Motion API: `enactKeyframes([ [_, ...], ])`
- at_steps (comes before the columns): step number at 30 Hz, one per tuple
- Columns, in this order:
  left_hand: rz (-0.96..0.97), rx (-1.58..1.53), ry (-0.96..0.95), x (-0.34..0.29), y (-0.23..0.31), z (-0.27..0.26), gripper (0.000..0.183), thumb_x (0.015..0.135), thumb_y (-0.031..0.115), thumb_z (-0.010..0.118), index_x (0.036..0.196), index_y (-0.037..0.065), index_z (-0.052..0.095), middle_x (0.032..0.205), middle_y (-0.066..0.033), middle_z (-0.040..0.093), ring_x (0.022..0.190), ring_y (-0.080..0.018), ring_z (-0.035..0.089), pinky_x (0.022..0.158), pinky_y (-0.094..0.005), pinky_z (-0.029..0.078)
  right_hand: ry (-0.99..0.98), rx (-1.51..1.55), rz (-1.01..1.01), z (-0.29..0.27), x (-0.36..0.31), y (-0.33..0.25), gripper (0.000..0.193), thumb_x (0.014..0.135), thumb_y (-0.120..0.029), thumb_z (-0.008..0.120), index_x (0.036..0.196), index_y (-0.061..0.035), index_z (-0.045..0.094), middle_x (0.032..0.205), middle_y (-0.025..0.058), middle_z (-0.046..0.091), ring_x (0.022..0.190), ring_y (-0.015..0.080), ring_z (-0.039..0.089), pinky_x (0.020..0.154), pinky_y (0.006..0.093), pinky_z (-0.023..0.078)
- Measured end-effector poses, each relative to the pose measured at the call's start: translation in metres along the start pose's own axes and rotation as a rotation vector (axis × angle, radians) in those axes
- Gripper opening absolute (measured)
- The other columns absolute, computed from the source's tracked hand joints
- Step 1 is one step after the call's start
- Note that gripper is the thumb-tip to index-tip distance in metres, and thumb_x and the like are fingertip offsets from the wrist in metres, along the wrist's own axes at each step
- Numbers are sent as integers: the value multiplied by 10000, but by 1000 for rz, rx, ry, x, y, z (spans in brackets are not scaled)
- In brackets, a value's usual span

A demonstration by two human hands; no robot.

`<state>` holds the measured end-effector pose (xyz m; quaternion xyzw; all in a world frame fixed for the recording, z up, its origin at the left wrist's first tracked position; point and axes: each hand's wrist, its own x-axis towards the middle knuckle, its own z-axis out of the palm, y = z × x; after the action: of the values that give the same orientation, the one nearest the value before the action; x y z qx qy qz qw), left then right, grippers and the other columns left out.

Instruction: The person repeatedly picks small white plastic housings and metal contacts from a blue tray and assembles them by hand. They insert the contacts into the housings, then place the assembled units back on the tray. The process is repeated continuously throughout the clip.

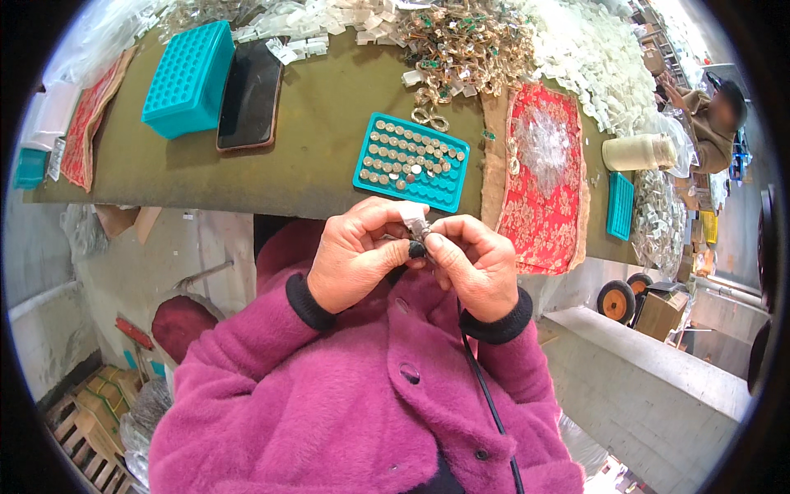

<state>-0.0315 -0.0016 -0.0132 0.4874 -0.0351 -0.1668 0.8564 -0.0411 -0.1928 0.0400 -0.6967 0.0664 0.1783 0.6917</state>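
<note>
My left hand (358,253) and my right hand (479,265) meet in front of my chest, just off the table's near edge. Between their fingertips is a small white and clear plastic piece (414,216), its upper end standing out above the fingers. A small dark part (417,248) shows at its lower end; what kind it is I cannot make out. Both hands are closed in a pinch on the piece. Just beyond them lies a teal tray (451,198) with round hollows, many of them holding small round silvery discs (398,143).
A teal rack (185,86) and a dark phone (249,97) lie at the left of the table (321,107). A red patterned cloth (539,218) bears clear bits. Heaps of gold-coloured parts (473,49) and white plastic pieces (584,66) cover the back. Another person (712,123) is at far right.
</note>
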Motion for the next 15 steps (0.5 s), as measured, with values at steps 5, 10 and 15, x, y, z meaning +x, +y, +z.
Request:
enactKeyframes([
  [5, 133, 141, -59, -4, -4, -2, 284, 953, -91, 689, 1235, -63, 694, 1195, -83, 617, 940, -150, 710, 772, -282, 644, -19, 35, 106, -3, 0, 4, 140, 1041, -118, 683, 1053, 21, 671, 803, 32, 680, 584, 50, 556, 494, 207, 414],
  [10, -172, -87, -36, -6, 4, -1, 323, 955, -80, 707, 1275, -66, 665, 1136, -79, 648, 909, -162, 713, 776, -300, 616, 22, 122, -11, -1, -6, 11, 134, 1041, -104, 680, 1076, 24, 656, 840, 36, 689, 628, 62, 595, 548, 211, 484],
  [15, 9, 64, -12, -9, 1, 5, 279, 955, -68, 707, 1233, -58, 692, 1065, -75, 656, 870, -145, 710, 752, -278, 608, 73, 163, -58, 4, -9, 14, 119, 1023, -57, 687, 1092, 25, 634, 884, 56, 698, 667, 77, 638, 588, 223, 536],
])
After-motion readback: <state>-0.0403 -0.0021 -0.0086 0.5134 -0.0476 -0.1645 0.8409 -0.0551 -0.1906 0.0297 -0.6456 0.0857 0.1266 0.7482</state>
